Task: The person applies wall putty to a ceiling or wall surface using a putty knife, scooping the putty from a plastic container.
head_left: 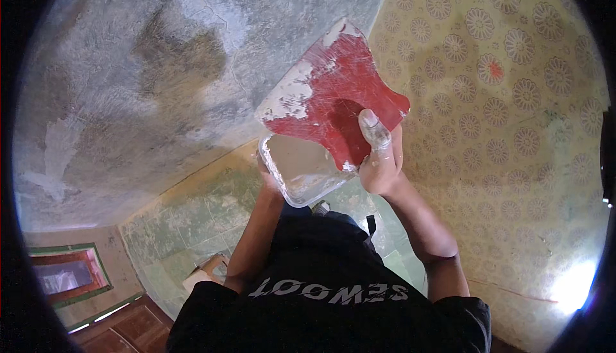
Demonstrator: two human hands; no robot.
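well, from far away i see the right hand [382, 154] closed on a red scraper [340, 84], with its thumb pressed flat on the near face. white paste [292, 93] is smeared along the scraper's left edge and up to its top tip, and some is on the thumb too. the left hand [266, 172] has hold of a pale tub [295, 201] by its left side, but the tub hides most of the fingers, so i cannot tell how far they curl. the scraper is up over the far end of the tub and covers part of it; i cannot tell if they touch. soft tan paste [295, 160] sits inside the tub. a patchy grey wall [109, 96] is on my left, and a yellow wall with round flowers [504, 45] is on my right. below is a green floor [186, 221] with a box [215, 268] on it.
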